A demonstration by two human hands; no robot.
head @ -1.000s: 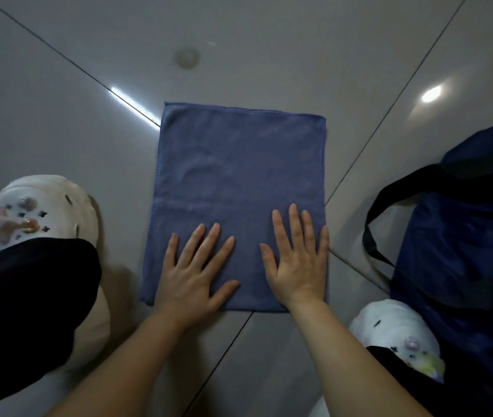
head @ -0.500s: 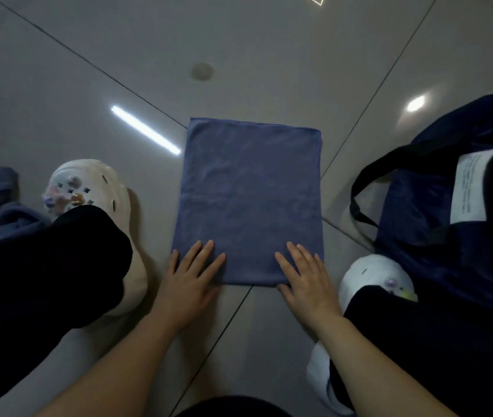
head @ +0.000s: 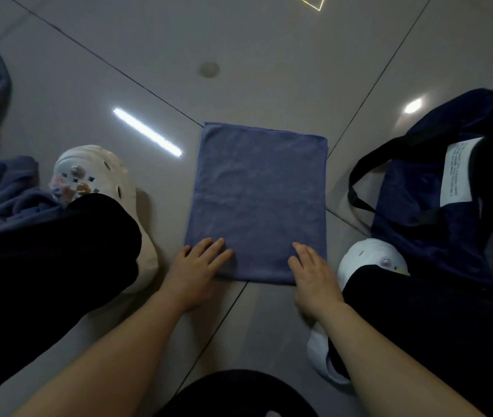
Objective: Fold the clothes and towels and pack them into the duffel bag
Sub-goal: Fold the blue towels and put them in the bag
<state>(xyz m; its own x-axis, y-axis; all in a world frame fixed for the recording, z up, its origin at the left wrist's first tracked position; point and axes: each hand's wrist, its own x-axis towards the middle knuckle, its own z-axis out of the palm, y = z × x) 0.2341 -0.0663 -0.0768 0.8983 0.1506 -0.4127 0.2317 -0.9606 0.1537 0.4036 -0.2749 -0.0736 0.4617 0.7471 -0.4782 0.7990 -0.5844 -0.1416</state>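
Both hands have slid back to the towel's (head: 258, 200) near corners; left hand (head: 192, 273) and right hand (head: 314, 273) rest flat, fingers straight, holding nothing.

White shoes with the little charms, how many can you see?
2. One white shoe is left of the blue towel, the other white shoe is right of it, beside the duffel bag. Dark trouser legs cover part of each.

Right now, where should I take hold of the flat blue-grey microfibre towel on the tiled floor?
Probably by the two near corners, coming from the near edge: the blue-grey microfibre towel lies flat, and the left hand and right hand rest there already.
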